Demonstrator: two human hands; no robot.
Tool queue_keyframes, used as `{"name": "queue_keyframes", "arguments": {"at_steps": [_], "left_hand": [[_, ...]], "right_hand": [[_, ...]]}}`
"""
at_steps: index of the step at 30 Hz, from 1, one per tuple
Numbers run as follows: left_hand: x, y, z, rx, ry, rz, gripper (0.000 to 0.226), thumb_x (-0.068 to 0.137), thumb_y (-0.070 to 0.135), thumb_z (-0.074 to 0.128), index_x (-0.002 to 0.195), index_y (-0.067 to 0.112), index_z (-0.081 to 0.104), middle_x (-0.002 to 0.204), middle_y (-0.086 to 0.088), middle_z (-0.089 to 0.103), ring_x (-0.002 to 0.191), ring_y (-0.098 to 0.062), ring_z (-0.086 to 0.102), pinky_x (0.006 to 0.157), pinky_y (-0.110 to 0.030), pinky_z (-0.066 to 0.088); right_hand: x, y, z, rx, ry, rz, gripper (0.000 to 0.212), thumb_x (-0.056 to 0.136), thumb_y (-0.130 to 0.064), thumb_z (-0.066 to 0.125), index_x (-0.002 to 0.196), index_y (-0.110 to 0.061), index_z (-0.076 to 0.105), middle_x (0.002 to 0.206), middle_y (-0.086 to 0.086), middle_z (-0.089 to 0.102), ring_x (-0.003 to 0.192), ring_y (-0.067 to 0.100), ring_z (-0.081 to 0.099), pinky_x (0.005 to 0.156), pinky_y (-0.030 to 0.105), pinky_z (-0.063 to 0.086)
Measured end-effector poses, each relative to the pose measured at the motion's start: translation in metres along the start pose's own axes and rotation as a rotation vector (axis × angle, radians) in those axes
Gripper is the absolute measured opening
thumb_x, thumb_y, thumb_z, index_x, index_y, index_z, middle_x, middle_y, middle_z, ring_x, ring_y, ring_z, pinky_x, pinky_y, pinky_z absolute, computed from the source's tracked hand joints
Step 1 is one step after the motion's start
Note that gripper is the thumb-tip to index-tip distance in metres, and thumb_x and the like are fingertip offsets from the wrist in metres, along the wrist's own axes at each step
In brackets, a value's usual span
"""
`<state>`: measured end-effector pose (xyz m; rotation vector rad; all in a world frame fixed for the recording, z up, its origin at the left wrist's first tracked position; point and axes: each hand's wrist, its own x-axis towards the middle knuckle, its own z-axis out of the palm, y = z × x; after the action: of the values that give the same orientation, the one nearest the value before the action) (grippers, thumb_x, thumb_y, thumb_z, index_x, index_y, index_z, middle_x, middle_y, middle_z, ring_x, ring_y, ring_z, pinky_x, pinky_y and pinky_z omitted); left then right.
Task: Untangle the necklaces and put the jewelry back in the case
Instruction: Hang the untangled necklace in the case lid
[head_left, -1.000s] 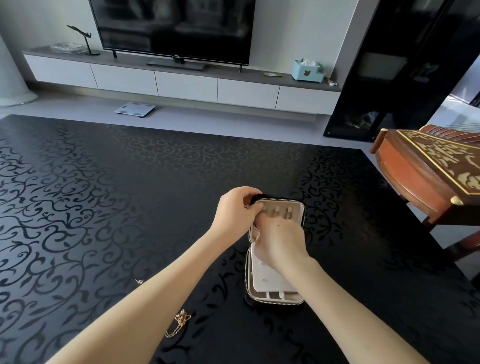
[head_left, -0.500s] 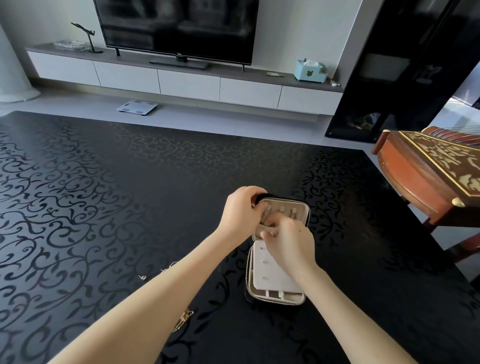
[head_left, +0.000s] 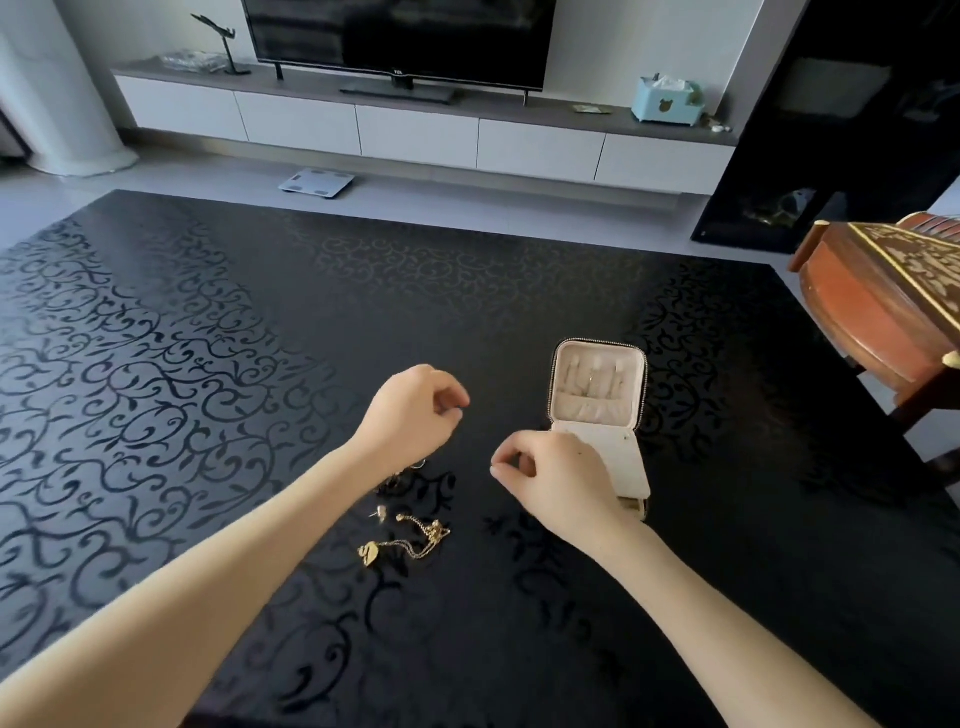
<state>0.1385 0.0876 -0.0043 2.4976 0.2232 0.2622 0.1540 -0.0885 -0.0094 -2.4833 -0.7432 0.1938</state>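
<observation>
Jewelry case (head_left: 597, 387) lies open, centre right of frame, on black patterned table (head_left: 208, 364); cream lining visible, lower half partly hidden behind right hand (head_left: 558, 480). Left hand (head_left: 415, 410) hovers mid-frame. Both hands have fingers curled, thumb against forefinger as if pinching; anything held too fine to tell. Tangled gold necklaces (head_left: 413, 538) lie on table, lower centre, below and between hands. Small earring (head_left: 381, 513) just above them.

Wide bare table (head_left: 208, 364) on your left & far side, room to sweep there. On the right the open case (head_left: 597, 410), lid raised, sits just behind your right hand (head_left: 556, 478). Necklaces (head_left: 415, 535) lie btw your forearms.
</observation>
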Motion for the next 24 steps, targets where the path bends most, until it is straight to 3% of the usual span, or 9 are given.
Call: {"name": "queue_keyframes", "arguments": {"at_steps": [4, 7, 10, 14, 18, 24], "left_hand": [[-0.044, -0.030, -0.015, 0.165, -0.071, -0.124, 0.010, 0.081, 0.013, 0.061, 0.082, 0.017, 0.071, 0.086, 0.004, 0.060, 0.081, -0.015, 0.059, 0.073, -0.023, 0.043], [-0.071, -0.042, -0.021, 0.193, -0.105, -0.190, 0.008, 0.080, 0.016, 0.064, 0.079, 0.015, 0.071, 0.082, 0.004, 0.066, 0.084, -0.016, 0.061, 0.070, -0.021, 0.041], [-0.088, -0.047, -0.018, 0.227, -0.225, -0.189, 0.008, 0.080, 0.022, 0.066, 0.081, 0.015, 0.071, 0.077, 0.006, 0.061, 0.084, -0.016, 0.060, 0.071, -0.022, 0.043], [-0.096, -0.053, -0.010, 0.217, -0.279, -0.162, 0.018, 0.080, 0.024, 0.069, 0.093, 0.012, 0.065, 0.088, 0.004, 0.056, 0.084, -0.014, 0.051, 0.076, -0.023, 0.042], [-0.100, -0.047, -0.008, 0.318, -0.343, -0.136, 0.017, 0.089, 0.027, 0.059, 0.090, 0.010, 0.061, 0.091, 0.000, 0.048, 0.084, -0.018, 0.047, 0.070, -0.024, 0.036], [-0.109, -0.043, -0.005, 0.373, -0.320, -0.114, 0.019, 0.094, 0.028, 0.050, 0.082, 0.015, 0.043, 0.069, 0.008, 0.035, 0.079, -0.017, 0.042, 0.065, -0.022, 0.028]], "right_hand": [[-0.010, -0.021, 0.031, 0.001, -0.107, -0.006, 0.015, 0.087, -0.033, 0.058, 0.093, -0.025, 0.070, 0.082, -0.011, 0.065, 0.086, 0.010, 0.059, 0.071, 0.025, 0.042], [-0.012, -0.032, 0.050, -0.018, -0.118, 0.018, 0.015, 0.087, -0.031, 0.059, 0.093, -0.023, 0.070, 0.095, -0.006, 0.068, 0.091, 0.013, 0.059, 0.073, 0.027, 0.042], [-0.011, -0.039, 0.063, -0.023, -0.096, 0.043, 0.014, 0.088, -0.031, 0.059, 0.093, -0.023, 0.069, 0.095, -0.005, 0.064, 0.091, 0.015, 0.058, 0.071, 0.027, 0.040], [-0.014, -0.044, 0.069, -0.036, -0.077, 0.041, 0.012, 0.089, -0.029, 0.058, 0.094, -0.022, 0.067, 0.094, -0.006, 0.062, 0.087, 0.014, 0.055, 0.067, 0.025, 0.036], [-0.021, -0.042, 0.070, -0.025, -0.098, 0.045, 0.011, 0.088, -0.028, 0.058, 0.094, -0.024, 0.066, 0.087, -0.010, 0.056, 0.086, 0.012, 0.054, 0.067, 0.025, 0.035], [-0.030, -0.038, 0.065, 0.005, -0.108, 0.070, 0.013, 0.089, -0.028, 0.056, 0.091, -0.024, 0.067, 0.088, -0.009, 0.062, 0.081, 0.011, 0.053, 0.066, 0.026, 0.040]]}}
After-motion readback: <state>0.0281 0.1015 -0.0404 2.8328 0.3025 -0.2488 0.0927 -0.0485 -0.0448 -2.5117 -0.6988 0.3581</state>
